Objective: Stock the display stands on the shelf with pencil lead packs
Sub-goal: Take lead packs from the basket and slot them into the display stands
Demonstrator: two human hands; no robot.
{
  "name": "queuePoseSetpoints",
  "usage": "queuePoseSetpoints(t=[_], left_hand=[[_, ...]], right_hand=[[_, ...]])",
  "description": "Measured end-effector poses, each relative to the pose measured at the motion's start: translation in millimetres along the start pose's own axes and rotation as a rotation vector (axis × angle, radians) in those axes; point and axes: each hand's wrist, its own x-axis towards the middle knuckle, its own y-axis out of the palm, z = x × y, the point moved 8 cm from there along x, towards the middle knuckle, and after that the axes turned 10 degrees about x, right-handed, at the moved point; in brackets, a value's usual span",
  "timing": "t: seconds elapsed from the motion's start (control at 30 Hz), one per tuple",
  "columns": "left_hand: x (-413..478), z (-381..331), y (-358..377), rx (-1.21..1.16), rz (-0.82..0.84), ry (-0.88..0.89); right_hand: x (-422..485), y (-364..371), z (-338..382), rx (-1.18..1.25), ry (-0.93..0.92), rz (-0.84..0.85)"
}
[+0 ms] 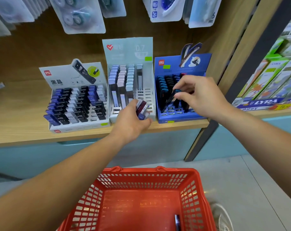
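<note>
The right hand [199,95] pinches a slim dark pencil lead pack with a teal cap [172,96], tilted over the blue cardboard display stand [174,120]; it should be turned upright before sliding into a free slot; the left hand [129,122] grips a bundle of maroon-and-blue packs [142,110] nearby.

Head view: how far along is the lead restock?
Done: the left stand looks mostly full. In hand: the right hand pinches a dark pack over the blue stand; the left hand grips spare packs. Left: empty slots at the blue stand's front and down the right of the middle stand; a loose pack lies in the basket.
</note>
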Motion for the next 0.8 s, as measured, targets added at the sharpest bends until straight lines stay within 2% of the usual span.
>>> queuePoseSetpoints(t=[0.13, 0.37, 0.53, 0.67, 0.8], left_hand=[[2, -1, -2, 0.009, -0.009, -0.01], [2, 0, 1, -0.018, 0.018, -0.01], [4, 1, 1, -0.069, 0.046, -0.007], [6, 3, 2, -0.069, 0.058, -0.01], [8, 3, 3, -0.101, 0.075, -0.016]], right_hand=[[1, 3, 2, -0.038, 0.007, 0.019], [8, 5, 5, -0.134, -0.012, -0.117], [9, 4, 3, -0.186, -0.014, -0.107], [6, 18, 11, -0.286, -0.074, -0.049], [5, 29, 15, -0.318, -0.138, -0.079]])
